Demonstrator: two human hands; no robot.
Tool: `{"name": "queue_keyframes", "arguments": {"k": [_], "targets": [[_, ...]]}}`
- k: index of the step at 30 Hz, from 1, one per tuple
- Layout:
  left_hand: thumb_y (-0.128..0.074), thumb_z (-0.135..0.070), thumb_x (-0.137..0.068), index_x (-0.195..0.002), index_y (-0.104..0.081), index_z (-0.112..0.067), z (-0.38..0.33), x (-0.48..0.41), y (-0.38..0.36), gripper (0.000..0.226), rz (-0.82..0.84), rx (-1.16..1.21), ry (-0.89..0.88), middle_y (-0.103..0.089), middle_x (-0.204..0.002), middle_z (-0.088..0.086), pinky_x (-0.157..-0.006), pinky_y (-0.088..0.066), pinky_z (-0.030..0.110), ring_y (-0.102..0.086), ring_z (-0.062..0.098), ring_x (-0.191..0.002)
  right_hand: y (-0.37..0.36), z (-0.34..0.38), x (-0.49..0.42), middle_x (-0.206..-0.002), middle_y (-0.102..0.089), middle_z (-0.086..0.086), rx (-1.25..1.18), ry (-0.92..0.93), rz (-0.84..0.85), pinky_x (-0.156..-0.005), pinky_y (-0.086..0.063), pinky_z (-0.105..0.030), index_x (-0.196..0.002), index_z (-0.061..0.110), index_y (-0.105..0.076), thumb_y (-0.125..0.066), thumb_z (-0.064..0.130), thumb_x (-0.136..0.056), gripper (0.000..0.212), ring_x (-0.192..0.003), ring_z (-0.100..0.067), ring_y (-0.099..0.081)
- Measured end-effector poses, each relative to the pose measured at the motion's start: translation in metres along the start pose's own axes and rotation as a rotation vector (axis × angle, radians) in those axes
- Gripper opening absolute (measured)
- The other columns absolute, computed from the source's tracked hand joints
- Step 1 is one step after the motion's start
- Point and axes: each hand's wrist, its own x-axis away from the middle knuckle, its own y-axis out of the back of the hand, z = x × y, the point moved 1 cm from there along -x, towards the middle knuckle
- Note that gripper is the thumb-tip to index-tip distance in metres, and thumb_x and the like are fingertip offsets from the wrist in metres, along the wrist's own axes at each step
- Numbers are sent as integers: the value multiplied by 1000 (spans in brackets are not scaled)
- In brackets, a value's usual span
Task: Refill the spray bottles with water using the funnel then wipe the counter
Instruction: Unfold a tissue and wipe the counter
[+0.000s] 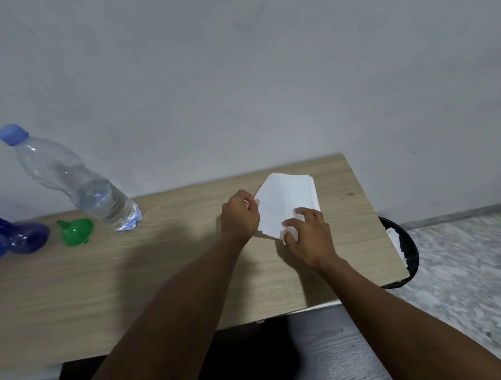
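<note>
A stack of white paper napkins [286, 200] lies near the right end of the wooden counter [158, 272]. My left hand [240, 215] pinches the stack's left edge. My right hand [307, 236] presses its fingertips on the near right corner, lifting a sheet. At the left stand a clear water bottle [75, 183] with a blue cap, partly filled, a green funnel [76, 231] lying on its side, and two blue spray bottles [11, 238] cut off by the frame edge.
A grey wall runs along the back of the counter. Beyond the counter's right end stands a black bin [405, 250] with white paper in it, on a speckled floor. A dark floor area lies below the front edge.
</note>
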Motion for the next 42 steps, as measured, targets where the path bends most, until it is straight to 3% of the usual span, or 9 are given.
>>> {"name": "queue_keyframes", "arguments": {"k": [4,8,12,15,17,20,27,32,42], "targets": [[-63,-16,-93,-90,-64,-10,5,-1,10,7,-29,-7,-29,-54,-62,-10,-64,-37,26,-55,21,-69,1,-5,4,-147,-44,-6,57,-62,122,-105,-37,-44,-129,22,-60,-48,41,-96,40,-137,-27,-34],[-64,-18,-92,-91,-64,-12,13,0,16,7,-29,-22,-12,-55,-67,-10,-69,-47,31,-60,25,-77,-2,-9,8,-152,-40,-6,49,-55,146,-110,-34,-43,-136,25,-51,-47,43,-95,45,-140,-26,-34],[-64,-19,-92,-92,-65,-11,16,7,16,8,-19,-28,-5,-57,-71,-5,-68,-44,29,-61,25,-78,1,-3,7,-144,-46,-10,70,-68,130,-103,-43,-45,-134,23,-47,-52,44,-92,47,-132,-30,-43],[-63,-19,-93,-94,-66,-10,15,11,14,9,1,-22,4,-57,-72,-5,-68,-40,27,-57,23,-77,4,6,8,-148,-37,-14,99,-12,124,-100,-47,-51,-140,35,-34,-51,52,-88,57,-132,-35,-40],[-63,-20,-93,-95,-66,-11,16,15,11,10,10,-23,12,-58,-73,-5,-68,-40,26,-58,22,-77,4,10,11,-153,-30,-14,184,56,141,-100,-46,-53,-140,37,-40,-43,57,-85,58,-138,-36,-32],[-63,-20,-93,-93,-66,-12,15,19,9,8,15,-17,11,-58,-71,-5,-68,-42,27,-60,23,-77,6,10,13,-150,-33,-14,267,12,176,-100,-44,-49,-131,28,-52,-37,58,-87,55,-137,-34,-31],[-62,-22,-93,-91,-64,-15,17,15,18,8,-27,-18,23,-61,-75,-2,-73,-51,33,-62,26,-82,8,1,16,-136,-44,-11,260,-84,200,-99,-41,-46,-124,18,-51,-43,48,-91,45,-128,-30,-40],[-60,-21,-95,-93,-63,-13,16,17,19,9,-29,-9,15,-62,-74,0,-70,-46,29,-62,26,-83,11,-2,9,-127,-51,-10,225,-140,192,-92,-48,-44,-119,10,-54,-45,44,-96,42,-121,-28,-47],[-55,-22,-95,-95,-58,-14,21,15,36,8,-139,-27,39,-64,-76,5,-73,-51,39,-61,33,-84,14,-8,10,-135,-46,-8,191,-145,229,-92,-46,-43,-129,13,-50,-52,43,-93,47,-124,-29,-46]]}}
